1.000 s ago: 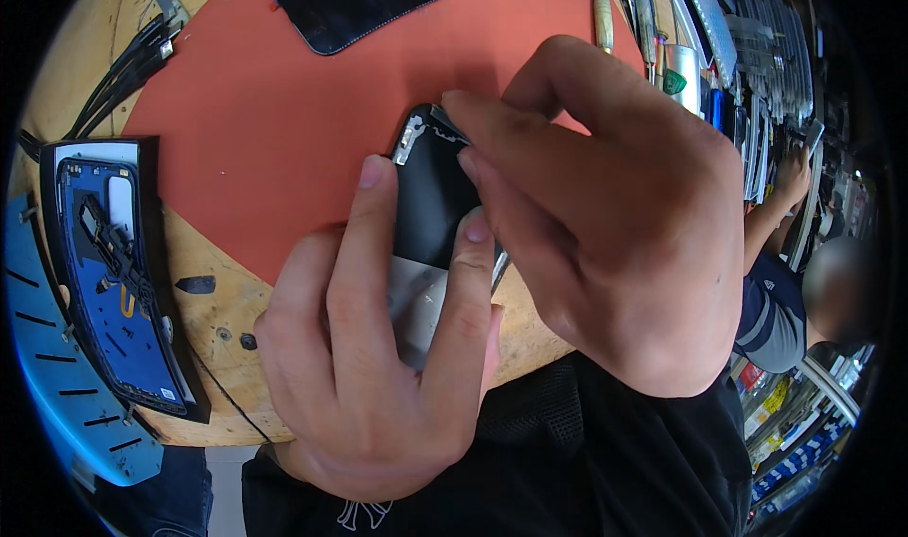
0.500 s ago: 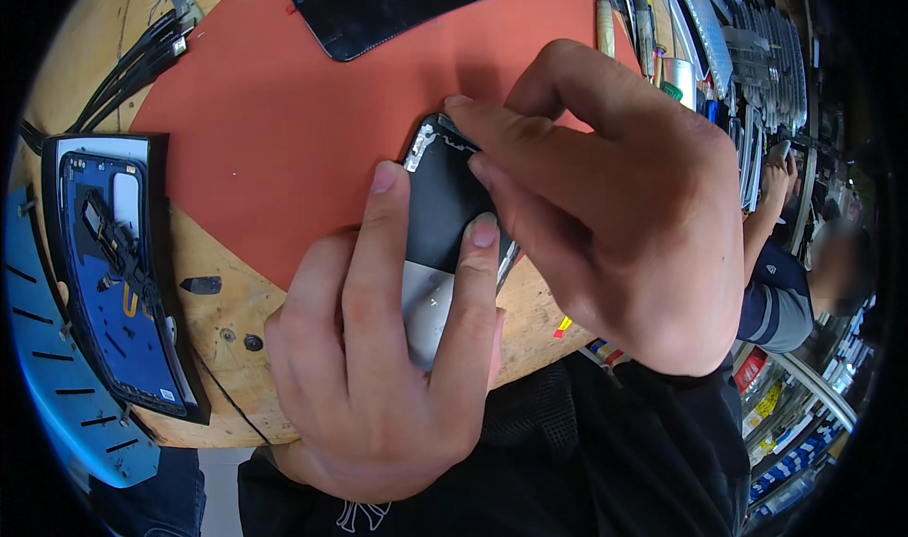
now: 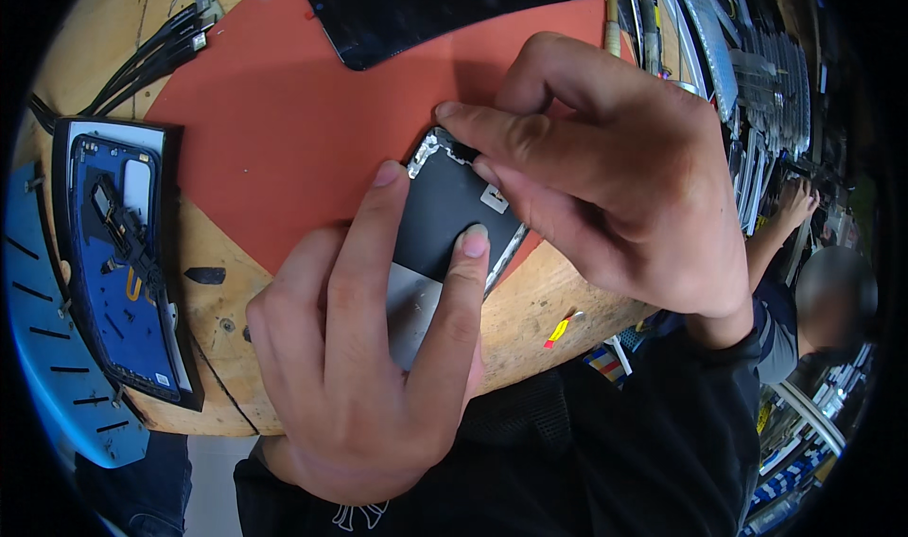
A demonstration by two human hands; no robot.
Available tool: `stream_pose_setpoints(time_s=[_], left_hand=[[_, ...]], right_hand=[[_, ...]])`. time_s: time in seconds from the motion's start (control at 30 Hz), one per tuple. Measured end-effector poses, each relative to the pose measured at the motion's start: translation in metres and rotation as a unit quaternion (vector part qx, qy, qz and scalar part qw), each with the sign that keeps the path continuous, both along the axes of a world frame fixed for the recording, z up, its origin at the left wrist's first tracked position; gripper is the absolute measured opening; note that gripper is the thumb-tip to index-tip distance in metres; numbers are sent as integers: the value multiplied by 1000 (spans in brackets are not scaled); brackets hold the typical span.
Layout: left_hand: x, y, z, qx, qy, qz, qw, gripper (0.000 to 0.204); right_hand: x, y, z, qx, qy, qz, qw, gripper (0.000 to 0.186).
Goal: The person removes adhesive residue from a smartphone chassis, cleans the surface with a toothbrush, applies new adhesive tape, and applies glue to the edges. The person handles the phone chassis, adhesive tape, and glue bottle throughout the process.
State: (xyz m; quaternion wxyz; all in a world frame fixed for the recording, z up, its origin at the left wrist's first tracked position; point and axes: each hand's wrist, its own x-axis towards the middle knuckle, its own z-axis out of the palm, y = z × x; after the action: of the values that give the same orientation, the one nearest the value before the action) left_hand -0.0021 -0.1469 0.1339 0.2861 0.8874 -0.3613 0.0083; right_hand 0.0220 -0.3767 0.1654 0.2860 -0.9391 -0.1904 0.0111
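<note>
A dark phone part (image 3: 438, 206), with a silvery lower section and ragged whitish residue at its upper corner, lies tilted at the orange mat's lower edge. My left hand (image 3: 364, 367) grips it, fingertips on its left edge and face. My right hand (image 3: 615, 187) is pinched at the upper right corner; whatever is between those fingertips is hidden. Just below the right fingertips, a small pale square piece (image 3: 494, 198) sits on the part's right side.
Left: a phone housing with loose parts in a box (image 3: 118, 338), a blue slotted holder (image 3: 43, 367), black cables (image 3: 165, 50). Back: a black pad (image 3: 445, 7) on the mat (image 3: 255, 102), tools (image 3: 650, 26). Right: a yellow-red scrap (image 3: 558, 331), a co-worker (image 3: 776, 329) by crowded racks.
My right hand has shifted slightly, uncovering the pale square piece on the phone part. The phone part's top appears a little lower. The co-worker's hand has moved downward.
</note>
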Motion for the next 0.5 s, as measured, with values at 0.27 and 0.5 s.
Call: stream_pose_setpoints(time_s=[0.27, 0.5], left_hand=[[4, 7, 6, 19, 31, -13, 999, 52], [13, 11, 15, 14, 75, -54, 996, 60]], right_hand=[[15, -22, 3, 69, 45, 51, 995, 31], [-26, -25, 0, 96, 114, -81, 986, 35]])
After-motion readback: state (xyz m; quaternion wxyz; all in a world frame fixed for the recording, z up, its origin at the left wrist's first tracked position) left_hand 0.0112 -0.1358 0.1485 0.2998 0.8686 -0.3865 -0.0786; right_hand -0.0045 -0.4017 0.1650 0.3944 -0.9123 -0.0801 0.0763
